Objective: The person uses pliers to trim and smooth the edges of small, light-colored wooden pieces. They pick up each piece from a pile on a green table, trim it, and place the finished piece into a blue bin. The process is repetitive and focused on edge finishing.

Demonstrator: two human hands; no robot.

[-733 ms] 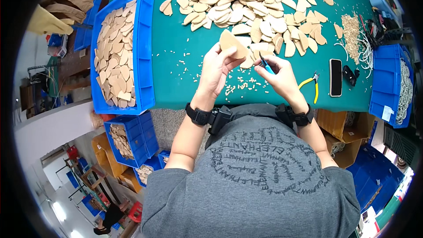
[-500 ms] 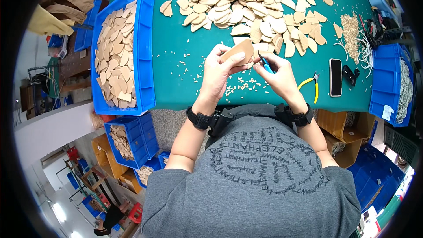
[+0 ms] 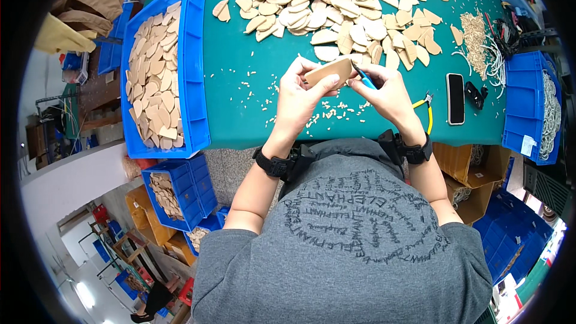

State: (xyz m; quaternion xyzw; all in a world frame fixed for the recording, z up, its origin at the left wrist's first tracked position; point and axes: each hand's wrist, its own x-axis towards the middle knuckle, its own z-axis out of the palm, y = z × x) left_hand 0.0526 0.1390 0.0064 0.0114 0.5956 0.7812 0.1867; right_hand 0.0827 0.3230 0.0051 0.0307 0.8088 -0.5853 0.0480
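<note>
Between its thumb and fingers my left hand point(image 3: 296, 92) grips a flat tan piece point(image 3: 330, 71) with a rounded edge, held above the table. My right hand point(image 3: 386, 93) is closed around a blue-handled tool point(image 3: 364, 76) whose dark, narrow tip lies close to the piece's right edge. Whether the tip touches the piece I cannot tell, and the fingers hide part of the tool. Under both hands, small pale scraps point(image 3: 327, 113) are scattered. Just beyond them lies a large heap of similar tan pieces point(image 3: 336, 9).
At the left stands a blue bin point(image 3: 195, 72) filled with tan pieces. Yellow-handled cutters point(image 3: 429, 111), a phone point(image 3: 455, 99) and a small black object point(image 3: 476, 97) lie to the right. Farther right are a shavings pile point(image 3: 475, 39) and a blue bin of cords point(image 3: 522, 105).
The tan piece has been tilted, so it appears flatter. The right hand and blue-handled tool have shifted slightly up and right. The whole view has moved a little.
</note>
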